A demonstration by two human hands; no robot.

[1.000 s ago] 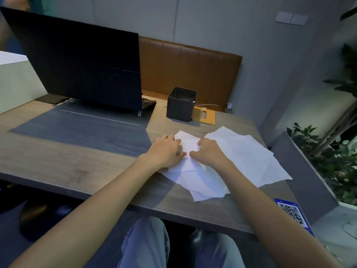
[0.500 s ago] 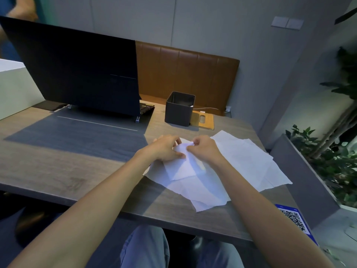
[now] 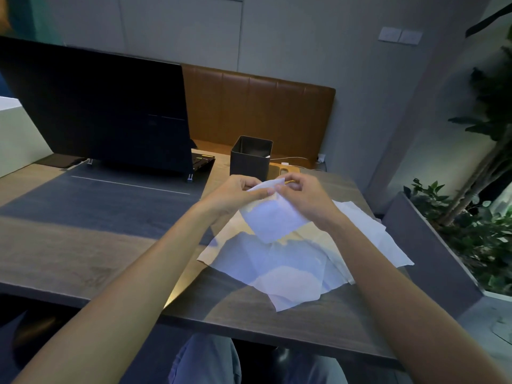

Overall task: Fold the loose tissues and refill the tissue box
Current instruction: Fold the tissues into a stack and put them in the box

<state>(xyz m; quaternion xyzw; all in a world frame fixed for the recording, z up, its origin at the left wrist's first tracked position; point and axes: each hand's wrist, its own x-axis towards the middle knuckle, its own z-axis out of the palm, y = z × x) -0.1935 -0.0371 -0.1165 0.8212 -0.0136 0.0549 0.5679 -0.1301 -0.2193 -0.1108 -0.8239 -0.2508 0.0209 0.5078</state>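
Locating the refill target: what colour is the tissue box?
The tissue box is dark grey; head view.

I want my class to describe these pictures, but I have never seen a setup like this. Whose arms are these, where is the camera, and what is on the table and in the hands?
There is no machine here: the arms belong to a person, and one wide-angle camera worn on their head looks forward and down, so you see as they do. The left hand and right hand together pinch a folded tissue, held above the table. Loose tissues lie spread beneath it. Behind the hands stands a dark open tissue box; a laptop sits to the left.
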